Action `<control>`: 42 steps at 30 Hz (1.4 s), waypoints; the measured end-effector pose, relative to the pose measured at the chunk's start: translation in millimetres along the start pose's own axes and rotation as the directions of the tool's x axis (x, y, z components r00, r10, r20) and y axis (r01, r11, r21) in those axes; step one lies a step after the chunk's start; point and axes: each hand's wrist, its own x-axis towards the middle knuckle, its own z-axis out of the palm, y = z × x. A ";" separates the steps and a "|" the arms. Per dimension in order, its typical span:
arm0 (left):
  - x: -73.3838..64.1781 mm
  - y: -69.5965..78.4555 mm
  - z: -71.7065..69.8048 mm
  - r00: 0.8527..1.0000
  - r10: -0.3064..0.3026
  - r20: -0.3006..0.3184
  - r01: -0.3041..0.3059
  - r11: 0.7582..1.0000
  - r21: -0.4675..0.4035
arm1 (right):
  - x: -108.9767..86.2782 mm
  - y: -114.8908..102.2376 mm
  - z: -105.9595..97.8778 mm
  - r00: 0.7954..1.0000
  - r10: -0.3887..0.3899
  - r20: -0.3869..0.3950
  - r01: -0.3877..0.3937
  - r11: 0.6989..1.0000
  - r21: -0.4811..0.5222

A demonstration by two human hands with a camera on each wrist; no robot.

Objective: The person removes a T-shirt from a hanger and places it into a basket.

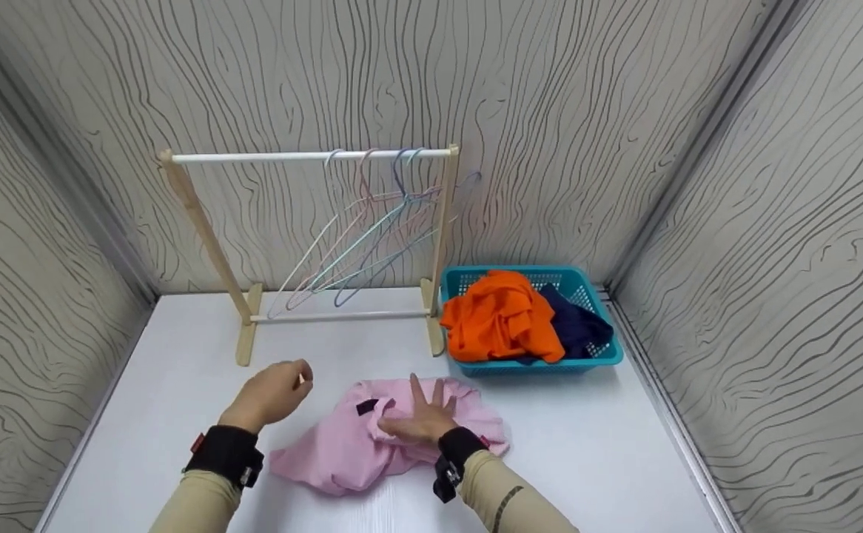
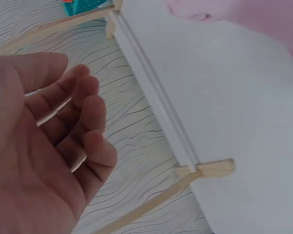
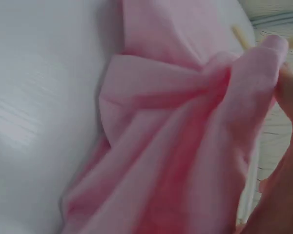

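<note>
A crumpled pink garment with a small dark patch lies on the white table. Over its right part is my right hand, fingers spread and straight. In the right wrist view, a raised fold of the pink garment covers the tip of one digit of the right hand; the other fingers are mostly out of sight there. Left of the garment and apart from it, my left hand hovers with nothing in it. Loosely bent fingers show in the left wrist view.
Behind the hands stands a wooden rack with a white rail. Several thin pastel hangers hang towards its right end. At the back right, a teal basket holds an orange cloth and a navy cloth.
</note>
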 end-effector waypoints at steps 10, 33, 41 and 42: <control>-12.1 -5.4 35.8 0.999 -0.024 -0.026 0.024 1.000 0.012 | 10.3 24.6 78.8 0.997 -0.020 -0.081 -0.003 0.961 -0.277; -11.6 4.1 47.7 0.999 -0.027 -0.017 0.027 0.999 -0.023 | -27.6 87.1 31.0 0.910 -0.348 -0.225 0.264 0.905 -0.332; -11.7 8.5 52.8 0.999 -0.046 0.013 0.047 0.999 -0.025 | -39.3 101.7 -64.0 0.939 -0.282 -0.198 0.235 0.945 -0.228; -12.0 9.2 53.7 0.999 -0.045 0.014 0.045 0.999 -0.026 | -40.6 101.2 -81.4 0.942 -0.264 -0.207 0.220 0.952 -0.214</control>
